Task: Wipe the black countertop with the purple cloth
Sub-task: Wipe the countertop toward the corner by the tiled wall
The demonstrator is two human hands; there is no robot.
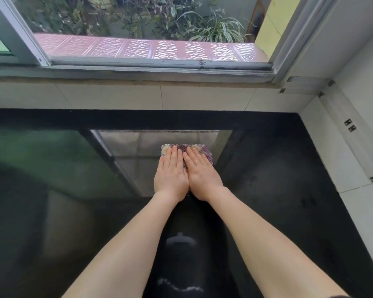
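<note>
The purple cloth, folded small with pale patches, lies flat on the glossy black countertop near its middle. My left hand and my right hand rest side by side on top of it, palms down, fingers straight and pointing toward the window. Both press on the cloth rather than grasp it. Most of the cloth is hidden under my fingers; only its far edge and right side show.
White tiled wall bounds the counter on the right and at the back below a window sill. The counter surface reflects the window. Small metal clips sit on the right wall.
</note>
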